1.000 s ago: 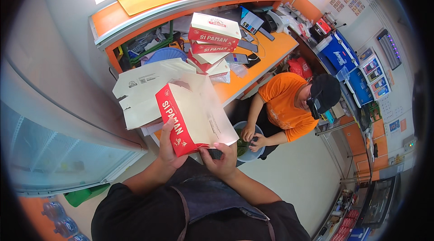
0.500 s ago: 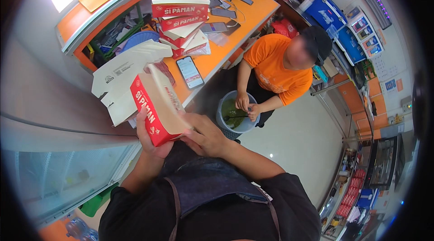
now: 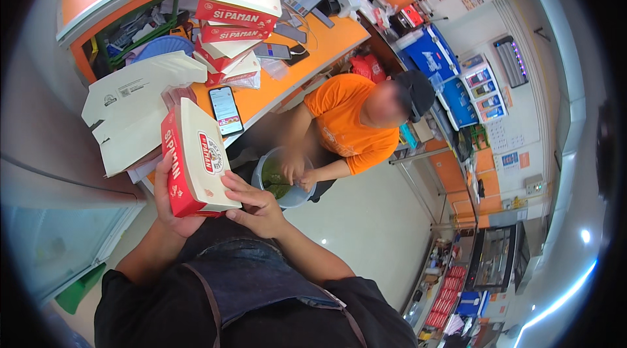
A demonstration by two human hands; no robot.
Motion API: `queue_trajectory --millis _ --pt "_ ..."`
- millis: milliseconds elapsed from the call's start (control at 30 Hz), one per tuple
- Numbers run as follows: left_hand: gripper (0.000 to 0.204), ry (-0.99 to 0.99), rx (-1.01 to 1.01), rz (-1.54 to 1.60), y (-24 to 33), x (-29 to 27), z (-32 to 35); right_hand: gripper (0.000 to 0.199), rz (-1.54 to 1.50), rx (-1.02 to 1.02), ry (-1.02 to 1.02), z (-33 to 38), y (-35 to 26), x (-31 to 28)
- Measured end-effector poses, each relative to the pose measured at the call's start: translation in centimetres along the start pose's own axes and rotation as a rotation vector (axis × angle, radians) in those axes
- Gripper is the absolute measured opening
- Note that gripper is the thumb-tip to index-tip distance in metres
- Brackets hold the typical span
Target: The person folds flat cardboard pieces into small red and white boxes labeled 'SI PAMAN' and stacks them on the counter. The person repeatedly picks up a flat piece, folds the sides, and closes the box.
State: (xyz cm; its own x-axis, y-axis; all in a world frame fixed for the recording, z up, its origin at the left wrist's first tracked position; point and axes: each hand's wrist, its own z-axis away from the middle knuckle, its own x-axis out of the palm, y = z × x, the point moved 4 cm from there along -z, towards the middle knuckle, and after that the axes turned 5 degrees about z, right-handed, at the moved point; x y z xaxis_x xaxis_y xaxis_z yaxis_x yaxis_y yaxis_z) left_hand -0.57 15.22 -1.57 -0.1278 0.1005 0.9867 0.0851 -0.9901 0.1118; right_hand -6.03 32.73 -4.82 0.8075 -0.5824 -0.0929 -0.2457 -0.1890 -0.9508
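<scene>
Between my hands I hold a red and white cardboard food box [image 3: 194,158], its white lid folded down over the top. My left hand [image 3: 171,207] wraps round the red side and the lower corner. At the near right edge of the lid, my right hand [image 3: 253,204] grips the box with thumb and fingers. Just beyond the box lie flat, unfolded white box blanks [image 3: 134,103]. A stack of folded red and white boxes [image 3: 236,15] stands on the orange counter [image 3: 260,92], and a lit smartphone [image 3: 225,111] lies in front of it.
To the right, a person in an orange shirt [image 3: 353,116] works both hands over a translucent bucket [image 3: 292,199] with green contents. More phones [image 3: 289,32] and cables lie behind the stack. A glass-fronted fridge [image 3: 72,243] stands at my left.
The box's lid has swung from raised to closed, and my right hand has moved onto its edge. The whole view has shifted, with the counter and person now further left.
</scene>
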Motion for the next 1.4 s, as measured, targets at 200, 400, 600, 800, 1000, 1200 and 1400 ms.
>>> queue_trajectory --millis 200,400,600,800,1000,1200,1400 --pt "0.07 0.027 0.089 -0.032 0.2 -1.1 -0.2 0.059 0.411 -0.134 -0.029 -0.5 -0.7 0.6" --pt "0.069 0.165 0.241 -0.23 0.3 -1.9 0.5 0.092 0.711 -0.264 0.131 -3.3 -4.2 2.7" --pt "0.061 0.114 0.325 -0.474 1.8 -2.6 1.0 0.097 0.633 -0.084 0.274 -1.5 -2.1 -1.2" --pt "0.047 0.057 0.583 -0.805 6.8 -3.1 1.5 0.06 -0.453 0.276 0.53 0.4 -0.7 -4.5" --pt "0.074 -0.318 0.35 -1.454 6.4 -0.1 2.1 0.055 -0.647 0.33 0.5 2.6 1.3 -5.0" --pt "0.059 -0.191 0.451 -1.263 5.1 -3.5 2.2 0.058 -0.719 0.278 0.402 3.8 1.1 -4.0" --pt "0.056 -0.045 0.378 -1.104 3.0 -5.0 2.8 0.06 -0.681 0.286 0.422 5.4 1.8 -3.9"
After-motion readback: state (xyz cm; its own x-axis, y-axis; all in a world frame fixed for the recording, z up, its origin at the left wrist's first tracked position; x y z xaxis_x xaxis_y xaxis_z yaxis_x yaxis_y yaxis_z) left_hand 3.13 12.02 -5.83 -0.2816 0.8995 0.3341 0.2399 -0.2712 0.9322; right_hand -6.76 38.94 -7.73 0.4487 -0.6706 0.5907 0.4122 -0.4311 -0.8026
